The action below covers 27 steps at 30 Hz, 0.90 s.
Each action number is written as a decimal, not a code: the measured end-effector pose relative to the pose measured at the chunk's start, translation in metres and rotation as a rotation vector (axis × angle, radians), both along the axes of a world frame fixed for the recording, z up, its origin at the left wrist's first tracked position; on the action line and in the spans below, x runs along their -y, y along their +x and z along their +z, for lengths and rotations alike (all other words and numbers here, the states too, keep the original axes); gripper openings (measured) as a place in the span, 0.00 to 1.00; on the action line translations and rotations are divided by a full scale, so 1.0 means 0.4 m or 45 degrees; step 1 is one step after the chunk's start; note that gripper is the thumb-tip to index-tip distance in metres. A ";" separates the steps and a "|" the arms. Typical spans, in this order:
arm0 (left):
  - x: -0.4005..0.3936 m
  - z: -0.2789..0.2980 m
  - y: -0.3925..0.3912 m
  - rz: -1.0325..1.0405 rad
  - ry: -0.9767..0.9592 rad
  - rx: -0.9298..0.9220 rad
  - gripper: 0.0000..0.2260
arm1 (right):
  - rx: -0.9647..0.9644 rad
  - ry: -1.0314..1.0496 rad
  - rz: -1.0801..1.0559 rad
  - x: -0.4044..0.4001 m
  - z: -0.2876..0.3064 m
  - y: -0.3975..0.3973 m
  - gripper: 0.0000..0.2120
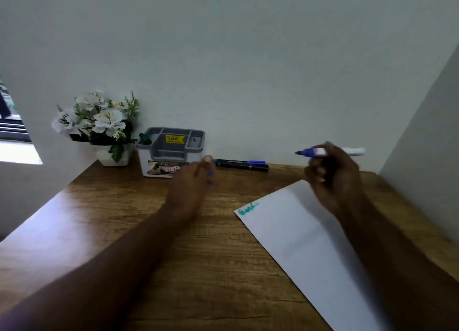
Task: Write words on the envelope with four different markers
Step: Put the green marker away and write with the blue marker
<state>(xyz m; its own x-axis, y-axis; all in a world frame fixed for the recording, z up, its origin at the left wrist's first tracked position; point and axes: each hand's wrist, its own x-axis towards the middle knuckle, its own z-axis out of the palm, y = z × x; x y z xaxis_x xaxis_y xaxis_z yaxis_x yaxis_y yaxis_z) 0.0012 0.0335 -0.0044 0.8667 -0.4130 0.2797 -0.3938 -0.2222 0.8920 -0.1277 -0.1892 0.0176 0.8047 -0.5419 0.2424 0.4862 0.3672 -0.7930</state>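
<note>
A white envelope (298, 236) lies slanted on the wooden desk at the right, with one green word (247, 209) written near its far left corner. Above the envelope's far corner, my right hand (332, 172) grips an uncapped blue marker (313, 152), tip pointing left. My left hand (196, 174) hovers by the organiser and pinches a small purple cap (210, 173). Two more markers, one with blue ends (238, 161) and a black one (244, 167), lie against the wall. A green marker (144, 138) stands in the organiser.
A grey and white desk organiser (171, 152) stands at the back of the desk (198, 256), beside a pot of white flowers (99, 122). Walls close the desk at the back and the right. A window is at the far left.
</note>
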 end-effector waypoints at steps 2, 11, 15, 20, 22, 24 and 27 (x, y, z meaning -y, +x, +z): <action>-0.008 -0.019 0.007 -0.065 0.063 0.310 0.15 | -0.079 -0.001 -0.157 0.027 -0.008 -0.008 0.10; 0.033 -0.055 -0.026 -0.711 0.295 0.430 0.21 | -0.532 -0.552 -0.079 -0.043 -0.070 0.028 0.16; 0.038 -0.050 -0.030 -0.682 0.316 0.402 0.24 | -0.583 -0.654 -0.162 -0.048 -0.077 0.028 0.14; 0.035 -0.041 -0.031 -0.670 0.299 0.386 0.27 | -0.663 -0.784 -0.217 -0.061 -0.080 0.026 0.11; 0.034 -0.038 -0.033 -0.670 0.276 0.383 0.25 | -0.669 -0.802 -0.229 -0.065 -0.079 0.026 0.10; 0.033 -0.036 -0.035 -0.670 0.259 0.389 0.24 | -0.666 -0.821 -0.226 -0.067 -0.076 0.026 0.10; 0.032 -0.032 -0.038 -0.677 0.250 0.370 0.25 | -0.666 -0.839 -0.192 -0.071 -0.071 0.024 0.10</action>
